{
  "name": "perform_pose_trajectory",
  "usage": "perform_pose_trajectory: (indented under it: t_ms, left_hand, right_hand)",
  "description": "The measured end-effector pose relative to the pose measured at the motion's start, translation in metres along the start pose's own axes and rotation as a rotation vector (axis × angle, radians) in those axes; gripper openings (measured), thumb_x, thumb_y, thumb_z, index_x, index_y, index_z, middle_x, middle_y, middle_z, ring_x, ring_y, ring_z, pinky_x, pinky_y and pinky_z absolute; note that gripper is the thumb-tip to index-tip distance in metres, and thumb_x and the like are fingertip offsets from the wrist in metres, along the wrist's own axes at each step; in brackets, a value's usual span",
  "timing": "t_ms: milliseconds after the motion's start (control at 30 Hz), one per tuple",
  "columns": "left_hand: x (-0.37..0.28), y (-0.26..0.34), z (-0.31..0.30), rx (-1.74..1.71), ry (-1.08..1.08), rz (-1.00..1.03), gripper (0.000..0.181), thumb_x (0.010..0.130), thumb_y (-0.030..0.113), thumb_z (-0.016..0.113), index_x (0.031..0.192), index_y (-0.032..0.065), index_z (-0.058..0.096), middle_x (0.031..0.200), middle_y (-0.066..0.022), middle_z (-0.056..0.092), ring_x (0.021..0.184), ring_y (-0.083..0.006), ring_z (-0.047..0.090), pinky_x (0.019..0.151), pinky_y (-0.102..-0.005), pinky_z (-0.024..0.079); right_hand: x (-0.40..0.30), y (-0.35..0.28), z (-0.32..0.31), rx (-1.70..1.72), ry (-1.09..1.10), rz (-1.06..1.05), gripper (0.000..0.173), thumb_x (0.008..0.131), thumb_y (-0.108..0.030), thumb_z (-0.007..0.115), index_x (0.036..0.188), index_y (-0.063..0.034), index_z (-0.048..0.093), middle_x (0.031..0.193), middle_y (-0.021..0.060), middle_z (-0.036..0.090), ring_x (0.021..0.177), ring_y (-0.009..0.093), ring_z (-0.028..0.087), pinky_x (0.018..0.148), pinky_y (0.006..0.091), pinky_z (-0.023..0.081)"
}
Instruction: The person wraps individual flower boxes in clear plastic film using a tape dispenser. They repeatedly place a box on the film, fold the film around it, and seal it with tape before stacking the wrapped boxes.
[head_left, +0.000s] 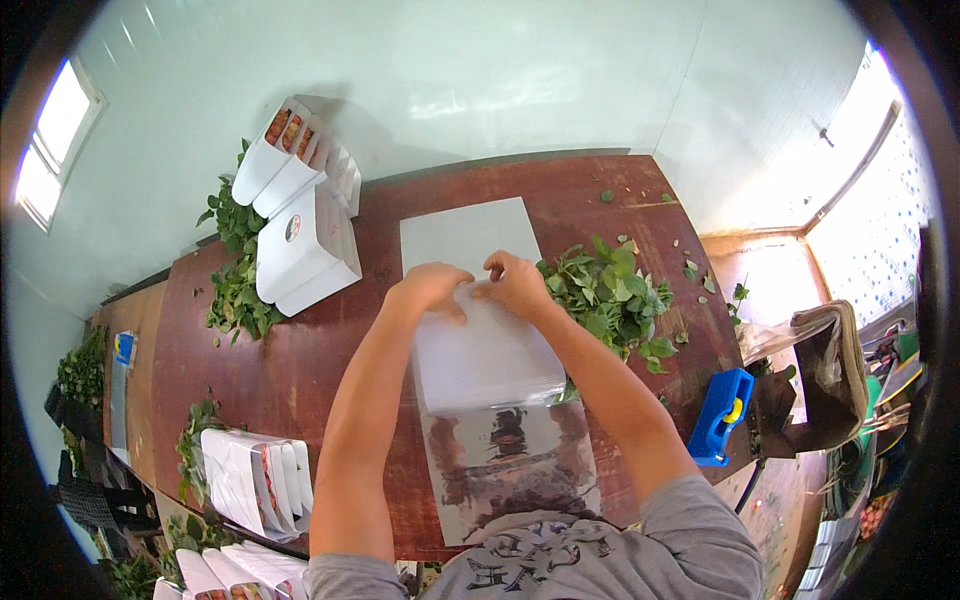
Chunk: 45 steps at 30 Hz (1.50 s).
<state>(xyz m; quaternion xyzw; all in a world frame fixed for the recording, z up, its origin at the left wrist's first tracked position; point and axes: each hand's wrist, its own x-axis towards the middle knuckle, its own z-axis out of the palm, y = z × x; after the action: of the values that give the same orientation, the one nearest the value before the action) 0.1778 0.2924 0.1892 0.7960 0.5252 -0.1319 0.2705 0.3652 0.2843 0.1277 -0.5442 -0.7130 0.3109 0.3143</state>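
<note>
A white corrugated wrapping sheet (487, 360) lies folded over a bundle in front of me. Leafy green stems (611, 296) stick out from its right side. My left hand (436, 289) grips the far left part of the wrapping, thumb apart from the fingers. Close beside it, my right hand (519, 286) has its bent fingers at the far edge of the wrapping. Whatever lies inside the fold is hidden. Beneath the bundle is a pale flat board (469, 229), and its near part (517, 465) is shiny and reflective.
White-wrapped flower bundles (311, 244) are stacked at the back left, more (255, 480) at the front left. A blue tape dispenser (720, 416) stands at the right edge of the reddish-brown table (360, 330). Loose leaves (691, 268) lie scattered on the right.
</note>
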Motion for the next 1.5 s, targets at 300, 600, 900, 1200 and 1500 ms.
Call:
perform_pose_trajectory:
  t_ms: [300,600,900,1200,1500]
  left_hand:
    - [-0.016,-0.024,0.012,-0.183,0.155,-0.015,0.096,0.062,0.028,0.088,0.143,0.0073,0.04,0.134,-0.0128,0.058,0.122,-0.0335,0.055,0.102,-0.0388,0.045]
    - [-0.112,-0.039,0.152,-1.501,1.51,-0.399,0.027,0.096,0.019,0.058,0.114,-0.0021,0.061,0.098,-0.0117,0.067,0.089,-0.0202,0.065,0.078,-0.0315,0.052]
    - [-0.008,-0.108,0.203,-1.74,0.736,-0.357,0.049,0.095,0.041,0.061,0.111,-0.0058,0.06,0.08,-0.0129,0.067,0.076,-0.0194,0.065,0.064,-0.0319,0.052]
    - [0.12,-0.16,0.118,-0.726,0.815,-0.36,0.052,0.067,0.032,0.079,0.11,0.0043,0.067,0.106,-0.0174,0.069,0.1,-0.033,0.065,0.087,-0.0406,0.051]
    - [0.152,-0.194,0.054,-1.472,0.663,0.032,0.017,0.082,0.005,0.064,0.098,0.0049,0.066,0.094,-0.0097,0.07,0.089,-0.023,0.068,0.078,-0.0348,0.054]
  right_hand:
    - [0.003,-0.012,-0.002,-0.018,-0.135,-0.304,0.044,0.075,-0.032,0.079,0.109,-0.0065,0.067,0.107,0.0149,0.068,0.1,0.033,0.064,0.086,0.0404,0.05]
    - [0.081,0.035,-0.002,0.02,-0.519,0.151,0.048,0.087,-0.039,0.069,0.119,-0.003,0.067,0.116,0.0136,0.068,0.104,0.025,0.064,0.093,0.0359,0.048]
    - [0.073,0.024,0.005,0.006,-0.513,0.115,0.045,0.083,-0.03,0.075,0.116,0.0004,0.066,0.11,0.0134,0.069,0.101,0.023,0.064,0.09,0.0355,0.049]
    - [0.016,-0.003,-0.012,-0.035,-0.407,0.053,0.054,0.075,-0.037,0.08,0.116,-0.0043,0.065,0.109,0.0143,0.069,0.101,0.026,0.065,0.09,0.0359,0.049]
    - [0.064,0.059,-0.042,0.385,-0.301,0.078,0.025,0.088,-0.018,0.07,0.106,-0.0013,0.069,0.099,0.0052,0.07,0.091,0.012,0.062,0.083,0.0305,0.05]
